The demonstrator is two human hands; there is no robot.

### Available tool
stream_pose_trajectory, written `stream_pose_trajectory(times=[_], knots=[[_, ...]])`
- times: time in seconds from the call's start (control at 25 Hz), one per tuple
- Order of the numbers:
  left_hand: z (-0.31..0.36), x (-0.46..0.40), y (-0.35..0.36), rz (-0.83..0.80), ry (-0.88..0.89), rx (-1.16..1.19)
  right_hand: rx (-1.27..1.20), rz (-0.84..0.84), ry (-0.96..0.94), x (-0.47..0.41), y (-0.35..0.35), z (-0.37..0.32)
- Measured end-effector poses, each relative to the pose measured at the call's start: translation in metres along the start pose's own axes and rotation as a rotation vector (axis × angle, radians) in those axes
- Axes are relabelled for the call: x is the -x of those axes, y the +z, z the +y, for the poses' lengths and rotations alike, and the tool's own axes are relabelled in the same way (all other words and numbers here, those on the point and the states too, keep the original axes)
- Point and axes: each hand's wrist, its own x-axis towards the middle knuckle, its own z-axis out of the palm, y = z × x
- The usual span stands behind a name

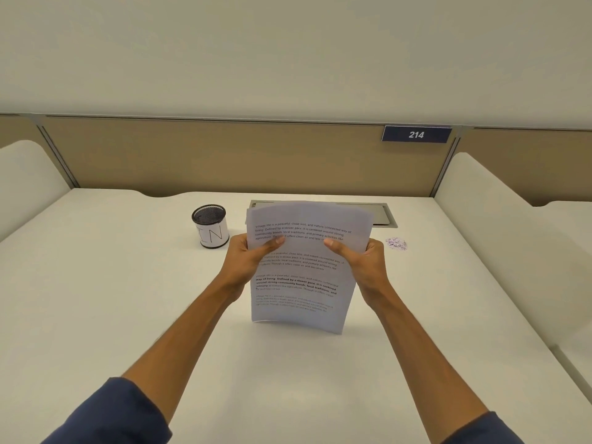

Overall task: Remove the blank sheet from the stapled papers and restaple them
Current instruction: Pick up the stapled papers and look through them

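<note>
A stack of printed papers [304, 283] stands upright above the white desk [128, 315], its bottom edge close to or on the surface. Several paragraphs of text face me. My left hand [250, 256] grips the left edge, thumb across the front. My right hand [362, 261] grips the right edge the same way. The sheets behind the front page are hidden, and I see no staple or stapler.
A black mesh cup [210, 226] with a white label stands left of the papers. A small pile of tiny scraps [396, 243] lies to the right. A grey cable hatch [382, 216] sits behind the papers. White side dividers and a tan back panel enclose the desk.
</note>
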Motion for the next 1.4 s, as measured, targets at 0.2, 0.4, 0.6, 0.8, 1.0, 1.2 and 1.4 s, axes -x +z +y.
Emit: stream_pose_trajectory(times=[0.2, 0.4, 0.6, 0.8, 1.0, 1.2, 1.4], knots=[[-0.005, 0.004, 0.000, -0.005, -0.007, 0.028, 0.018, -0.021, -0.010, 0.005, 0.004, 0.002], [-0.006, 0.006, 0.000, 0.007, -0.004, 0.025, 0.013, -0.030, -0.018, 0.008, 0.004, 0.004], [-0.011, 0.007, 0.001, 0.023, -0.017, 0.037, 0.018, -0.042, -0.007, 0.010, 0.004, 0.010], [-0.013, 0.003, 0.000, 0.040, -0.072, 0.092, 0.077, -0.058, 0.012, 0.014, 0.006, 0.024], [-0.004, -0.005, -0.008, -0.054, -0.182, 0.129, 0.116, -0.061, 0.031, 0.008, 0.000, 0.022], [0.007, -0.017, -0.014, -0.062, -0.194, 0.211, 0.079, -0.097, 0.130, -0.002, -0.007, 0.017], [0.004, -0.021, -0.009, -0.011, -0.179, 0.250, 0.039, -0.084, 0.175, -0.002, -0.006, 0.018]])
